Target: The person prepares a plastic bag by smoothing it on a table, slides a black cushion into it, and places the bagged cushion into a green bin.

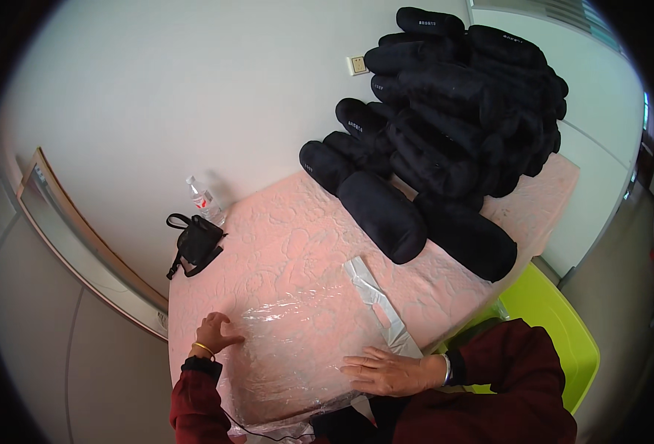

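Note:
A clear plastic bag (297,355) lies spread flat on the pink cloth-covered table in front of me, shiny and creased. A white strip (377,297) runs along its right side; whether it is part of the bag I cannot tell. At the bag's left edge is my left hand (214,333), thumb held apart from the bent fingers, nothing visible between them. My right hand (392,371) rests palm down, fingers stretched out, on the bag's lower right part beside the strip's near end.
Many black padded rolls (445,111) are heaped on the far right of the table (267,244). A black pouch with a strap (197,242) and a plastic bottle (203,200) stand at the far left by the wall. Right of the table is a lime-green bin (556,333).

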`<action>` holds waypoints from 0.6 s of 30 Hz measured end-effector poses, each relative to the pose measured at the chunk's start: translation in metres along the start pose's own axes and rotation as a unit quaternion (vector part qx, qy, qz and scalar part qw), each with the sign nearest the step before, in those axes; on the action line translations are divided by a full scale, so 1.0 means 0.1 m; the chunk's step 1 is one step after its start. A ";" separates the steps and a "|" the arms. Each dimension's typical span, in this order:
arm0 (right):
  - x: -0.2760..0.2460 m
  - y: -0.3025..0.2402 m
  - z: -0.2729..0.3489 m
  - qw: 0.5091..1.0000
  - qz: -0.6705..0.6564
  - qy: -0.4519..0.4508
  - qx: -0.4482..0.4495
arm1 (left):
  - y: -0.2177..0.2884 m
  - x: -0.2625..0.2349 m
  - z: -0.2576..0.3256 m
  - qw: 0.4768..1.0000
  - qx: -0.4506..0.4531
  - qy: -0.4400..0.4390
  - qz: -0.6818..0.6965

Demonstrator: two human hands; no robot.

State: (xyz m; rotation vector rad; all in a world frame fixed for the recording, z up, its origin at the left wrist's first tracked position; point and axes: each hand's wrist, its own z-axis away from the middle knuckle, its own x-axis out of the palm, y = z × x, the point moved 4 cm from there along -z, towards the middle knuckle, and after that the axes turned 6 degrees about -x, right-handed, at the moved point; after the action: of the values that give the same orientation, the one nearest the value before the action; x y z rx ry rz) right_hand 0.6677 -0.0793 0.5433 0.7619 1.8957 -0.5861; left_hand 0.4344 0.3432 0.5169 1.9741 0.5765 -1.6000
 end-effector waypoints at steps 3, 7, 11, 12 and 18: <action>0.02 0.12 0.04 0.999 0.049 -0.005 0.006 | 0.14 -0.10 -0.01 0.992 -0.102 -0.055 0.052; -0.07 0.17 0.04 0.997 0.034 0.005 0.064 | 0.09 -0.25 0.08 0.974 -0.158 -0.160 -0.037; -0.29 0.10 0.04 0.992 -0.030 0.052 0.109 | -0.16 -0.48 0.29 0.968 -0.202 -0.024 -0.149; -0.31 0.10 0.04 0.993 -0.041 0.050 0.096 | -0.19 -0.58 0.35 0.966 -0.199 0.006 -0.167; -0.29 0.18 0.02 0.985 -0.048 0.110 0.125 | -0.33 -0.91 0.63 0.926 -0.325 0.121 -0.146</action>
State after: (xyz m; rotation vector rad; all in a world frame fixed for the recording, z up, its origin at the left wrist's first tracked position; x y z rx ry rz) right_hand 0.6917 -0.0753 0.5679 0.9315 2.0954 -0.8416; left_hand 0.3473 0.3282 0.5917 1.6195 1.3576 -1.1016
